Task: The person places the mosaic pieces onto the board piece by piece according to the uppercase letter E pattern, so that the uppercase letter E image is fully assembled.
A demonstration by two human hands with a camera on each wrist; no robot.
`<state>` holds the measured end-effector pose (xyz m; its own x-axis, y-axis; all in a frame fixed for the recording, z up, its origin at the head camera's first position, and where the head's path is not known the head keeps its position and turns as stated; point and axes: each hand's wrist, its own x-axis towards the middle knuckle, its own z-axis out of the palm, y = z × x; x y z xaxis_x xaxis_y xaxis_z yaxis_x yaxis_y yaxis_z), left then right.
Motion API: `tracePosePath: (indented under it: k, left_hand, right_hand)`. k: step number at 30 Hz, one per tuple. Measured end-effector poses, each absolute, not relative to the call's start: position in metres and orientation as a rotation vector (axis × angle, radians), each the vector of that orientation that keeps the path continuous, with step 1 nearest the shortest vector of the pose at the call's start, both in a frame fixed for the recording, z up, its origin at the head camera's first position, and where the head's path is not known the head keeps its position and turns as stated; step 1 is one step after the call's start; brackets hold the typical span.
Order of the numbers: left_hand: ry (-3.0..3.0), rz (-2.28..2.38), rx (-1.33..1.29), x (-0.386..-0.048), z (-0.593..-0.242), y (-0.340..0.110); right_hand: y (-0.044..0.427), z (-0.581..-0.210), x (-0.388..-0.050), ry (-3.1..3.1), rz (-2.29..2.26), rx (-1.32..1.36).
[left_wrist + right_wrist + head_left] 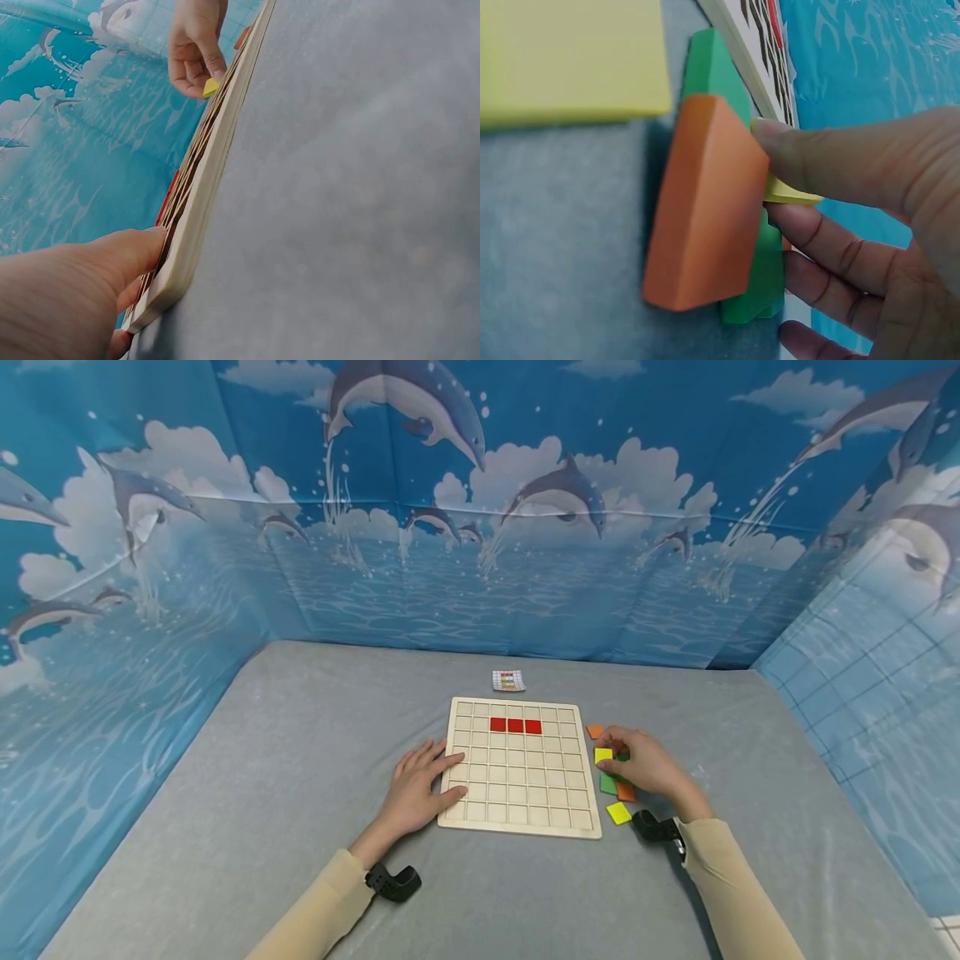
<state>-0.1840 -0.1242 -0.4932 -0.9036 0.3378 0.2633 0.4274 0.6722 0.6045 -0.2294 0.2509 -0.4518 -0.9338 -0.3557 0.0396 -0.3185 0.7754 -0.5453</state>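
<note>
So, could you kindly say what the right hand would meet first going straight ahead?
Likely the board, at its right edge, though the right hand could pass above; depth is unclear.

The pale wood-toned board [517,770] carries a square grid and plain red tiles [515,726]; the loose tiles [618,813] beside it are solid yellow, green and orange. The small card [508,681] shows a multicoloured grid on white, and the cloth [315,727] is grey. The backdrop [450,585] is blue with grey-and-white dolphins [416,397] and white clouds [525,468]; the sleeves [315,906] are beige, the wrist devices [395,883] black.
</note>
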Motion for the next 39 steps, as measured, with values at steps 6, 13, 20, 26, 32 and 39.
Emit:
tracePosePath:
  k: [6,13,20,26,32,39]
  left_hand:
    - [-2.748,-1.051,-0.641,-0.184,-0.494,-0.124]
    - [-2.762,-1.056,-0.64,-0.183,-0.494,-0.124]
    - [-2.76,-1.058,-0.637,-0.183,-0.493,-0.123]
    - [-2.686,-1.036,-0.662,-0.185,-0.496,-0.123]
    - [-2.716,-1.053,-0.648,-0.185,-0.495,-0.123]
    - [-2.742,-1.045,-0.642,-0.185,-0.493,-0.124]
  right_hand:
    - [0.251,-0.454,-0.23,2.918,-0.862,-0.518]
    - [0.249,-0.456,-0.229,2.92,-0.916,-0.469]
    - [0.245,-0.453,-0.224,2.945,-1.056,-0.456]
    - [0.232,-0.446,-0.224,2.999,-1.116,-0.47]
    - [0.209,-0.444,-0.227,2.889,-1.285,-0.52]
    - [0.179,-0.445,-0.235,2.721,-1.389,-0.588]
